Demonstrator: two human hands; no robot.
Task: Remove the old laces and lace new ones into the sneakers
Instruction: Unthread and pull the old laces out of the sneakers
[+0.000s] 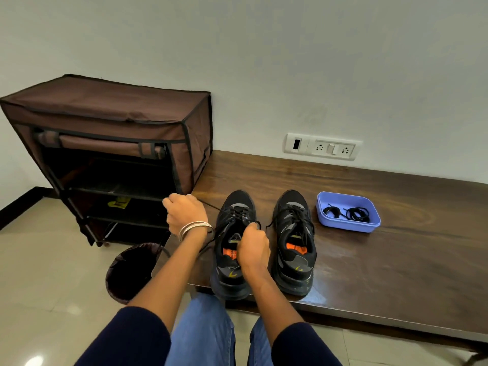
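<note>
Our left hand (184,213) is curled around one end of the old lace (211,207) and holds it taut, out past the left side of the left sneaker (233,249). Our right hand (253,249) hovers over that sneaker's tongue, fingers bunched and pinching the lace at the upper eyelets, though exactly which strand it grips we cannot tell. The left sneaker sits at the near edge of the table (369,260), toe pointing to the wall, its lace slack and partly undone while the lower crossings remain threaded. Just to its right stands the right sneaker (294,241), fully laced, with one loose end lying between the two shoes. Farther right of the sneakers rests a blue tray (348,225) holding coiled black laces (356,213), which we take to be the new ones. Left of the left sneaker, off the table, are a brown fabric shoe rack (111,143) and, nearer us, a dark bin (132,270) on the floor. We judge that we are early in stripping out the old lace. The risk from here: a sideways pull with the left hand could drag the sneaker off the near table edge, since its heel already sits at the lip. If we tug hard, the crossings may cinch rather than slide free, and the lace tip may snag in an eyelet.
</note>
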